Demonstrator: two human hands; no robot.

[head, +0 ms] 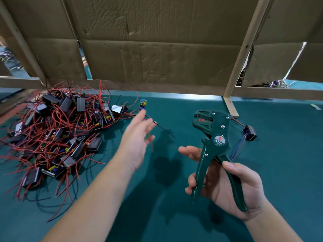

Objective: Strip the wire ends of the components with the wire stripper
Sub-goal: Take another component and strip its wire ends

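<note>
Your right hand (227, 186) grips one green wire stripper (216, 137), metal-riveted, upright over the teal tabletop (174, 215). Your left hand (138, 137) is blurred, with its fingers straight, and extends toward the pile of components (61, 130): boxy, black, tangled in red wires, at the left edge. One single component (250, 132) lies far right.

A dark green, pistol-shaped wire stripper (218, 135) with silver rivets and a round W01A label is standing upright above the teal counter (174, 215). Its spread handles are sitting in the grip of the right hand (227, 186). A heap of black boxy components (57, 133) trailing red wires is lying far left. One black component (251, 132) with blue and red leads is lying alone behind the stripper. A small blue-and-yellow component (143, 103) is sitting just right of the heap.
</note>
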